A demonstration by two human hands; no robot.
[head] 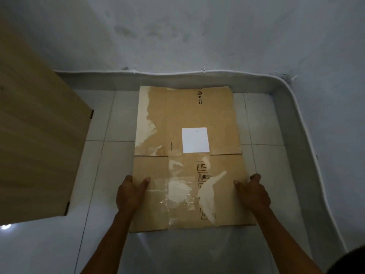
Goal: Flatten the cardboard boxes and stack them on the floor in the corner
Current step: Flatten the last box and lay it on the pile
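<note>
So the box (187, 123) is down flat on the tiled floor (102, 194), long side running away from the camera, far edge just beside the foot of the back wall (197, 36). The room's corner is off to the right of it, with a strip of bare tile between. It's fully collapsed, a flat slab with the flaps laid out in line at the near end. You can see the seam across the middle where the flaps start. Can't tell if another flat box sits under it.

The top face has a white label (195, 139) roughly in the middle and a PICO logo (199, 97) toward the far end. There are pale torn patches where tape got ripped off, plus shiny clear tape and some handling symbols on the near flaps.

Both hands are on the near half. The left hand (131, 192) grips the left edge, thumb on top and fingers wrapped around the side. The right hand (253, 192) holds the right edge, thumb on the top face and the rest curled over the edge.

Other stuff: a tan wood panel (39, 115) on the left, and a white cable (204, 71) clipped along the base of the wall, bending round the corner.
</note>
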